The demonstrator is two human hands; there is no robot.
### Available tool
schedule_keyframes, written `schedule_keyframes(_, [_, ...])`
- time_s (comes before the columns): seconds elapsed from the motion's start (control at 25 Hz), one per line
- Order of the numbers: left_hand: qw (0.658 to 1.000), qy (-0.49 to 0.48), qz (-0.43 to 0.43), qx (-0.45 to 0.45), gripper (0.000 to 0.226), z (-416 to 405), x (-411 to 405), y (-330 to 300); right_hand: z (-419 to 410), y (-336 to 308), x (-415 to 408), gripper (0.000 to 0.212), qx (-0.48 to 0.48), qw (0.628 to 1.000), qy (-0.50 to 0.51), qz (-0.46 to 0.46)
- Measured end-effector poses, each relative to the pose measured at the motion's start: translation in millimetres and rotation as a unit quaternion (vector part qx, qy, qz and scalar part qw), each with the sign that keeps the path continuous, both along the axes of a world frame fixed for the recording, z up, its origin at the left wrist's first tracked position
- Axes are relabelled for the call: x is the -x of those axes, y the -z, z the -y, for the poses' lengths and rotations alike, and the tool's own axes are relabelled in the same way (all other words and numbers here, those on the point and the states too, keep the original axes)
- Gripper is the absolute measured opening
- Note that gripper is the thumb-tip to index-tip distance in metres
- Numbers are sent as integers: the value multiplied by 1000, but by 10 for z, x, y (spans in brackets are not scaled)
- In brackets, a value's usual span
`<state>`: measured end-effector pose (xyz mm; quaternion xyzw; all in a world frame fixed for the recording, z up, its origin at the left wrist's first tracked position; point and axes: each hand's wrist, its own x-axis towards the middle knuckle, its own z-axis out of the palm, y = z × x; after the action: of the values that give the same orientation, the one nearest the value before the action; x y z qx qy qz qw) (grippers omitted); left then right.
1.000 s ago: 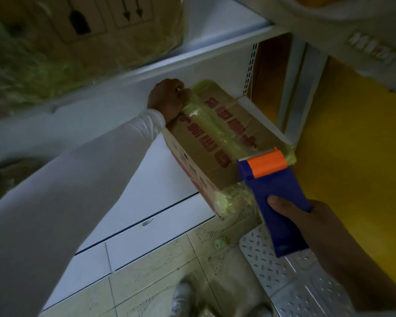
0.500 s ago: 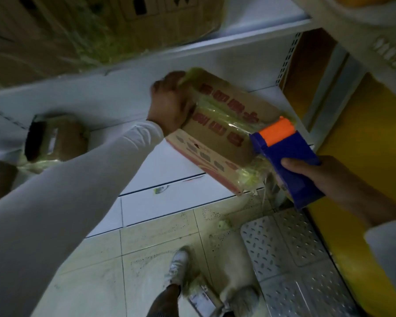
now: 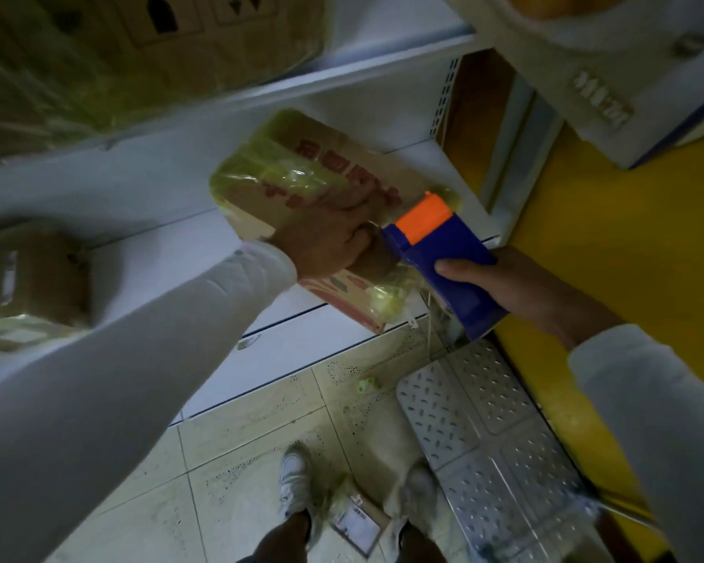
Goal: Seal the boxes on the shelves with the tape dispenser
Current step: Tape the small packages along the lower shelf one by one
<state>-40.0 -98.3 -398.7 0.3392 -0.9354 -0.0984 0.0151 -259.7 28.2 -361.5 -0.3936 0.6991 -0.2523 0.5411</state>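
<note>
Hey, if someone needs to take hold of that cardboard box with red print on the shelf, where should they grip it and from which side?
Probably the near corner of the cardboard box with red print, coming from the aisle side: it juts past the white shelf edge, where the left hand lies on it. The blue tape dispenser with the orange top crowds its right end.

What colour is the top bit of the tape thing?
Orange, on the blue tape dispenser; the head view shows it.
</note>
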Motion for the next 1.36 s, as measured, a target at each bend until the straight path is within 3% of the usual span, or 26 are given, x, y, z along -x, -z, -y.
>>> schedule_keyframes(0.12, [998,-32,-18,-51,68,-72,92,123,69,6,18,33,2,1000,-29,1])
schedule_keyframes(0.24, [997,-63,-11,-50,61,21,69,87,102,-97,189,48,-1,996,-86,1])
schedule_keyframes(0.44, [994,-85,-18,-59,58,29,94,6,-187,-363,700,48,-34,984,-170,-46])
schedule_keyframes(0.64, [994,-85,20,-64,67,35,178,-25,-430,-174,714,33,-59,989,-121,-61])
schedule_keyframes(0.84, [992,-34,117,-9,108,-277,366,-159,-252,23,533,43,-49,986,-108,-114])
schedule_keyframes(0.96, [989,-65,121,-60,104,-282,433,-179,-160,-36,473,32,-34,983,-119,-136])
schedule_keyframes(1.04, [986,-83,116,-89,95,-274,453,-220,-50,-8,406,34,-21,968,-150,-201])
schedule_keyframes(1.16, [981,-105,105,-128,87,-309,372,-288,-106,207,410,41,-47,908,-233,-344])
schedule_keyframes(1.24, [978,-101,120,-137,86,-301,282,-341,-308,376,493,41,-78,923,-214,-312])
schedule_keyframes(1.36, [971,-113,144,-151,87,-270,283,-335,-493,436,562,53,-29,964,-171,-203])
